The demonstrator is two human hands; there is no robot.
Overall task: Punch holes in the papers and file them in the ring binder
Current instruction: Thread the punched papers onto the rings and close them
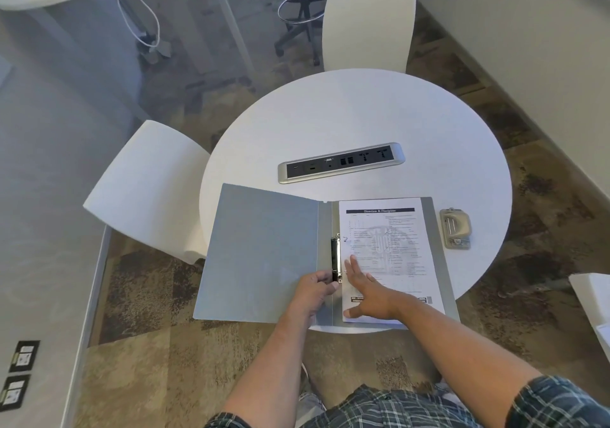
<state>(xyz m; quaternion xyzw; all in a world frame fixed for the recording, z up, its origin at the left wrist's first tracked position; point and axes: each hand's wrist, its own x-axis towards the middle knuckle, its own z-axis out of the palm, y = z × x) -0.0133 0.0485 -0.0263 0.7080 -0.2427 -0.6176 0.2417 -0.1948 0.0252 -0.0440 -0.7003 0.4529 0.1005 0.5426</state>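
A grey ring binder (264, 252) lies open on the round white table (356, 120), its left cover hanging past the table edge. Printed papers (396, 246) lie on the binder's right half beside the metal ring mechanism (336, 257). My left hand (317, 290) grips the lower end of the ring mechanism with curled fingers. With its fingers straight, my right hand (366, 292) lies flat on the lower part of the papers. A beige hole punch (455, 228) sits on the table to the right of the binder, touched by neither hand.
A silver power and socket strip (341, 162) is set into the table behind the binder. White chairs stand at the far side (368, 28) and the left (145, 190). Another white chair edge (594, 299) shows at the right. A stool base stands on the carpet beyond.
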